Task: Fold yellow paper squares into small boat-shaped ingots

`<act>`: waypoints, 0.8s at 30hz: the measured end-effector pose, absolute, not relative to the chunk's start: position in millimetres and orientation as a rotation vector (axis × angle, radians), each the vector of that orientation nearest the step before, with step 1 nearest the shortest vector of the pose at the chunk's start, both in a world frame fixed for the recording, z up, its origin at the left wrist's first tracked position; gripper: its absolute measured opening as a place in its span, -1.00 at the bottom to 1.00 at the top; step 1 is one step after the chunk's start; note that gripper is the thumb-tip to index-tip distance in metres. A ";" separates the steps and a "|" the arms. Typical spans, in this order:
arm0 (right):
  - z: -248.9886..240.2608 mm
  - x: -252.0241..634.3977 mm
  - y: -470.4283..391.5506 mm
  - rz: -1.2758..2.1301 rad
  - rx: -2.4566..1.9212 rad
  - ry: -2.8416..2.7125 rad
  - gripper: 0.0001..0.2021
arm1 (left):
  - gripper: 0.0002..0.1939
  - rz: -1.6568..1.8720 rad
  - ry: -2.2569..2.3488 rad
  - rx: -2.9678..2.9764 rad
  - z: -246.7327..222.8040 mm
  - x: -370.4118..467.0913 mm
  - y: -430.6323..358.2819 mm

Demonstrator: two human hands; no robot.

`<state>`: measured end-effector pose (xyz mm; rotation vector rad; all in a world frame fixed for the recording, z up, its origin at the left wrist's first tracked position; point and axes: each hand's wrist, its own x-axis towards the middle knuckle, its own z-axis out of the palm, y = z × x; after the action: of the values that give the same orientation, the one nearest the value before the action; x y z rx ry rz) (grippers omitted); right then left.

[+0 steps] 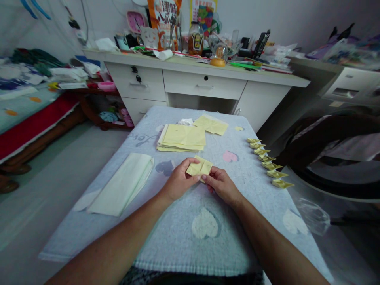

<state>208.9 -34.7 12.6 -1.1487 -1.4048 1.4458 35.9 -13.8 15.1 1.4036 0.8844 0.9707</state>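
Note:
Between my two hands is a small folded piece of yellow paper point(199, 166), held just above the cloth-covered table. My left hand point(181, 176) grips its left side, thumb at the lower edge and fingers behind. On the right side, my right hand point(221, 183) pinches the lower corner between thumb and fingers. A stack of yellow paper sheets point(184, 136) lies just beyond my hands, with a few loose yellow sheets point(212, 124) behind it to the right. Several folded yellow paper boats point(268, 165) stand in a row along the table's right edge.
A folded pale sheet point(123, 184) lies on the left of the blue heart-patterned cloth point(204, 253). Behind the table stands a white desk point(204, 83) crowded with a jar point(196, 38), a snack bag point(164, 19) and other items. A bed point(35, 107) is at the left.

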 end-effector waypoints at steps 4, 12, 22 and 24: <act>12.7 208.9 -34.8 1.441 -1.142 -1.381 -0.64 | -0.43 1.017 0.828 1.266 17.1 39.3 -15.3; 9.0 210.8 -32.6 1.464 -1.126 -1.255 -0.67 | -0.67 0.927 0.823 1.217 23.5 36.1 -18.1; 10.6 213.9 -33.4 0.956 -1.135 -1.365 -0.65 | -0.68 0.940 0.792 1.073 18.9 33.8 -14.5; 16.2 217.1 -36.4 0.692 -1.171 -1.567 -0.67 | -0.67 0.948 0.786 1.016 18.0 33.6 -13.6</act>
<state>217.1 -36.4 16.2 -1.1708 -1.5668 0.6920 33.6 -13.6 18.0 1.0161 0.7864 0.9484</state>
